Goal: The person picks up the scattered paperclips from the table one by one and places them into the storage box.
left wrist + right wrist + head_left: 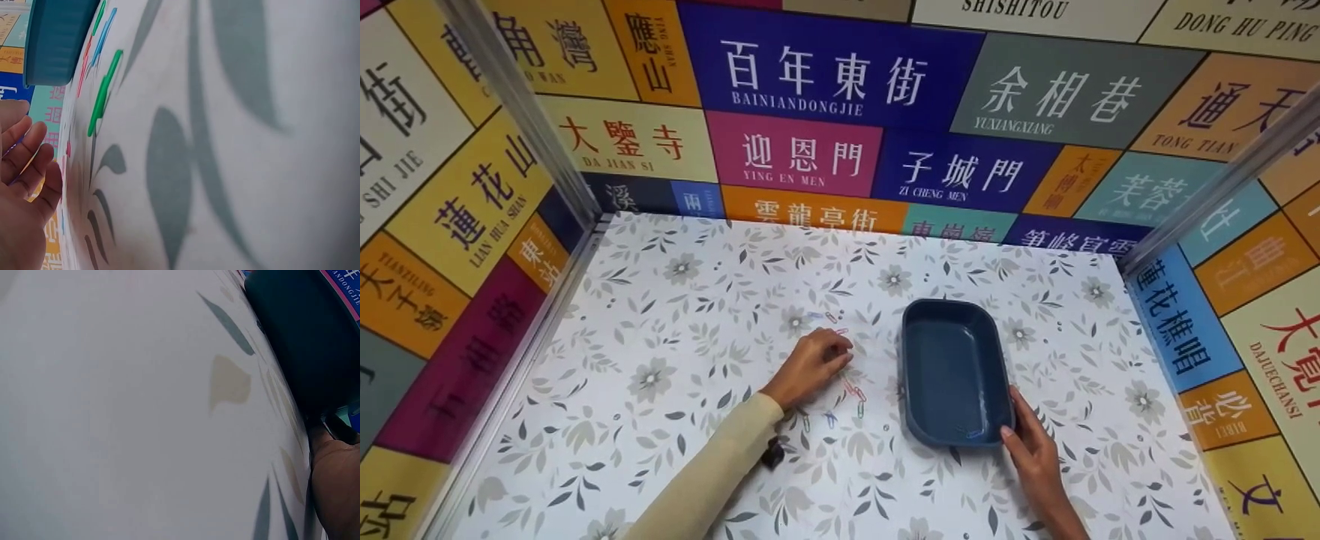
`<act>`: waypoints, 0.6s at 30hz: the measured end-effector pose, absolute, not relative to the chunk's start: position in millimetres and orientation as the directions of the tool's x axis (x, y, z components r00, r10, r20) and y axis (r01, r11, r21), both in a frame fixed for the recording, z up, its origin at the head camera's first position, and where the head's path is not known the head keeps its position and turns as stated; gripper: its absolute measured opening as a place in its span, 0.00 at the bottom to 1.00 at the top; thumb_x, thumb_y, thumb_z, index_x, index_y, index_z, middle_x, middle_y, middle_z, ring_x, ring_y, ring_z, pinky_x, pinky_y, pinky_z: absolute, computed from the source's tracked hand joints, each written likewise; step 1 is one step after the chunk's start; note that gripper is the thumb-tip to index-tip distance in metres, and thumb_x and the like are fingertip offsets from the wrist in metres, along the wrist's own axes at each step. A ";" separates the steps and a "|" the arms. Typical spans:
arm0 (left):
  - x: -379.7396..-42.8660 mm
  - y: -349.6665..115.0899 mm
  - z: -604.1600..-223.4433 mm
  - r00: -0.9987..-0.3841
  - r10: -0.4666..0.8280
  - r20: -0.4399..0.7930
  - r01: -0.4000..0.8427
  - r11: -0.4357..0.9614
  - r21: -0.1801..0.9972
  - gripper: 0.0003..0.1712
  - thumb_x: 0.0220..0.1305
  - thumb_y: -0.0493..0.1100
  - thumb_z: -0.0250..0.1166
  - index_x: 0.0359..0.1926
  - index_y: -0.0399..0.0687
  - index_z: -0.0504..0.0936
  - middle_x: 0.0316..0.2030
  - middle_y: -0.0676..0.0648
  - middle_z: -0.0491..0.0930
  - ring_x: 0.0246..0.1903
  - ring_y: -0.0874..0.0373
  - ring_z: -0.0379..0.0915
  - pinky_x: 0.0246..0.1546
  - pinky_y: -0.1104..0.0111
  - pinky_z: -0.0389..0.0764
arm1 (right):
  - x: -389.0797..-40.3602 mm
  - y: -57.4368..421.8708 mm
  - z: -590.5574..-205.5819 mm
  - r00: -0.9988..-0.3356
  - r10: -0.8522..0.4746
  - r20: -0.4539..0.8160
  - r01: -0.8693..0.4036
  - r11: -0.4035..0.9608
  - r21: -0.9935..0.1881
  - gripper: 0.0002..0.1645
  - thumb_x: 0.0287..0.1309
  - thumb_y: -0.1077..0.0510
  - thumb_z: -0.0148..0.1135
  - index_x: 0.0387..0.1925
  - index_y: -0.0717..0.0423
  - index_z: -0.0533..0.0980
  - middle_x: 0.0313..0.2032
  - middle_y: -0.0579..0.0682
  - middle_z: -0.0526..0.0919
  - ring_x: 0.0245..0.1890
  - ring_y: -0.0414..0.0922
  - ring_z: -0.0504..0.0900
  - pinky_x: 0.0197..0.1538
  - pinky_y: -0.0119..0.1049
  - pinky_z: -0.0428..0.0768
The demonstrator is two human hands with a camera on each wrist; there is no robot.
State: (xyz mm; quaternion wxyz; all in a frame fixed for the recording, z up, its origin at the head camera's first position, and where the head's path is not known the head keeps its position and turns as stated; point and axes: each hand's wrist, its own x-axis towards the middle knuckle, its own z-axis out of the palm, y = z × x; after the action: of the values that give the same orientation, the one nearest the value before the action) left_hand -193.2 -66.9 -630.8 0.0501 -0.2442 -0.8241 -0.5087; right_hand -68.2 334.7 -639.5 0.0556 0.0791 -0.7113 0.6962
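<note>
Several coloured paper clips (860,409) lie scattered on the patterned tabletop around my left hand (811,366). That hand hovers just over the surface, fingers bent and thumb near the index fingertip; whether a clip is between them I cannot tell. Close up in the left wrist view lies a green paper clip (104,95), with a blue paper clip (104,36) behind it. To the right stands a dark blue rectangular plastic container (956,367), with a small blue clip (975,433) inside at its near end. My right hand (1035,450) grips the container's near right corner, thumb at the rim.
The tabletop (697,435) has a white cover with grey leaves and flowers. Panels with coloured street-name signs (802,75) stand at the back and both sides, joined by metal corner posts (532,120). A small dark object (772,453) shows beside the left sleeve.
</note>
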 end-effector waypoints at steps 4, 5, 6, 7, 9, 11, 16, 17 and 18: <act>-202.6 -70.7 -652.9 -0.854 0.316 0.413 0.511 0.368 0.777 0.09 0.75 0.41 0.73 0.49 0.40 0.90 0.40 0.47 0.85 0.44 0.53 0.80 0.51 0.61 0.82 | -67.1 334.7 -638.3 -0.984 -0.042 0.172 -0.173 0.013 -0.985 0.39 0.82 0.72 0.52 0.86 0.68 0.52 0.87 0.62 0.52 0.80 0.26 0.59 0.76 0.22 0.63; -203.5 -71.5 -654.6 -0.853 0.308 0.421 0.516 0.375 0.770 0.09 0.75 0.42 0.73 0.49 0.41 0.89 0.41 0.48 0.85 0.44 0.53 0.80 0.51 0.62 0.82 | -66.8 334.8 -638.1 -0.985 -0.043 0.168 -0.169 0.013 -0.986 0.39 0.82 0.71 0.52 0.86 0.68 0.51 0.87 0.61 0.52 0.80 0.25 0.58 0.76 0.22 0.63; -204.1 -72.3 -655.7 -0.854 0.300 0.426 0.517 0.384 0.765 0.09 0.75 0.42 0.73 0.50 0.42 0.89 0.41 0.48 0.86 0.45 0.54 0.80 0.52 0.62 0.82 | -66.6 334.8 -638.0 -0.985 -0.046 0.165 -0.166 0.012 -0.986 0.39 0.82 0.71 0.52 0.86 0.68 0.51 0.87 0.61 0.51 0.80 0.25 0.58 0.75 0.22 0.63; -204.8 -73.0 -657.3 -0.856 0.292 0.425 0.513 0.392 0.764 0.09 0.75 0.42 0.73 0.50 0.42 0.89 0.42 0.48 0.86 0.46 0.54 0.80 0.52 0.62 0.82 | -66.5 334.8 -637.9 -0.986 -0.043 0.163 -0.164 0.012 -0.986 0.39 0.82 0.71 0.52 0.86 0.68 0.51 0.87 0.61 0.52 0.80 0.24 0.58 0.75 0.22 0.63; -202.5 -74.4 -649.8 -0.865 0.285 0.412 0.499 0.414 0.761 0.10 0.74 0.39 0.72 0.51 0.40 0.89 0.44 0.45 0.86 0.47 0.51 0.80 0.54 0.59 0.82 | -66.4 334.6 -638.2 -0.986 -0.040 0.163 -0.163 0.007 -0.987 0.39 0.82 0.71 0.52 0.86 0.69 0.51 0.87 0.60 0.52 0.80 0.25 0.59 0.75 0.22 0.63; -200.6 -75.6 -643.2 -0.876 0.280 0.393 0.481 0.436 0.761 0.11 0.72 0.37 0.73 0.52 0.38 0.89 0.46 0.44 0.86 0.49 0.49 0.80 0.55 0.57 0.82 | -66.5 334.4 -638.9 -0.985 -0.039 0.167 -0.167 0.005 -0.986 0.39 0.82 0.72 0.52 0.86 0.69 0.51 0.87 0.60 0.53 0.80 0.25 0.59 0.75 0.22 0.63; -200.9 -79.3 -642.1 -0.873 0.298 0.385 0.487 0.506 0.712 0.11 0.72 0.38 0.73 0.52 0.39 0.88 0.48 0.44 0.85 0.51 0.49 0.78 0.58 0.57 0.82 | -67.3 334.2 -640.2 -0.983 -0.031 0.183 -0.184 0.000 -0.983 0.39 0.80 0.74 0.52 0.85 0.70 0.52 0.86 0.59 0.55 0.80 0.26 0.60 0.76 0.23 0.64; -200.1 -79.4 -641.0 -0.875 0.303 0.377 0.483 0.519 0.706 0.11 0.73 0.39 0.73 0.52 0.39 0.88 0.48 0.44 0.85 0.52 0.49 0.78 0.59 0.57 0.81 | -67.5 334.3 -640.1 -0.982 -0.032 0.186 -0.186 0.000 -0.983 0.39 0.80 0.74 0.52 0.85 0.71 0.52 0.86 0.59 0.55 0.80 0.27 0.60 0.76 0.23 0.64; -199.4 -79.3 -640.0 -0.876 0.308 0.371 0.482 0.530 0.698 0.11 0.73 0.40 0.73 0.51 0.40 0.88 0.48 0.44 0.85 0.52 0.49 0.78 0.60 0.56 0.81 | -67.8 334.4 -639.8 -0.982 -0.033 0.188 -0.188 -0.001 -0.982 0.39 0.80 0.74 0.52 0.85 0.71 0.52 0.86 0.59 0.55 0.80 0.27 0.60 0.76 0.23 0.63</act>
State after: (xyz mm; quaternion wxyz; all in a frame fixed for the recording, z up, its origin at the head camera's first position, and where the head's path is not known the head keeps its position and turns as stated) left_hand -199.4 -79.3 -640.0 0.1016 -0.2277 -0.8686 -0.4282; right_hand -67.8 334.4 -639.8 0.0550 0.0783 -0.7047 0.7031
